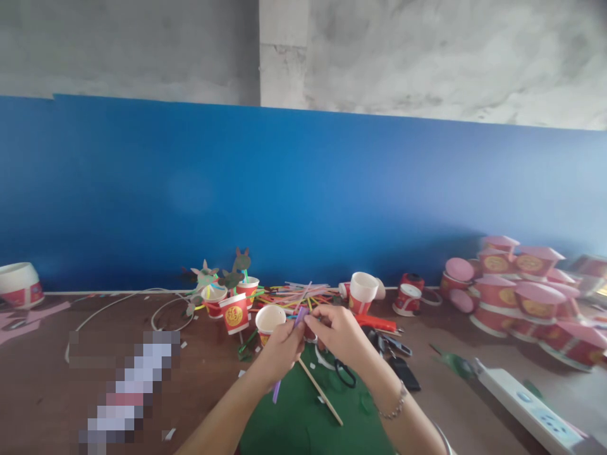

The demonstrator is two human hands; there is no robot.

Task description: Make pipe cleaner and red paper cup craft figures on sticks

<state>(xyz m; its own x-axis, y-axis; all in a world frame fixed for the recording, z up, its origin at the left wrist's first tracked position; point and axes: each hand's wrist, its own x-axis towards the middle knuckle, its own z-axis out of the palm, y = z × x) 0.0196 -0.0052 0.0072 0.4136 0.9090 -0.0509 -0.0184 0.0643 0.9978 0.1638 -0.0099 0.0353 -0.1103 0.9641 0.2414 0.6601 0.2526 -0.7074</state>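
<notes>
My left hand (282,344) is closed on a narrow purple strip (300,315). Its lower end hangs below the palm, and its top shows between my two hands. My right hand (334,325) pinches at the strip's upper part, with fingertips meeting those of the left. Whether the strip is a straw or paper, I cannot tell. Just behind my hands lies a heap of coloured straws (294,294). A white-rimmed paper cup (270,318) stands by my left hand. Below my hands, a wooden stick (320,392) lies on a green mat (284,423).
Red cups with animal cutouts (234,314) stand left of centre. An upright cup (363,292), an orange-red tool (379,323) and black-handled scissors (345,373) lie rightward. Pink-topped cups (538,300) are stacked far right, behind a white power strip (526,404). A blue panel (303,189) backs the table.
</notes>
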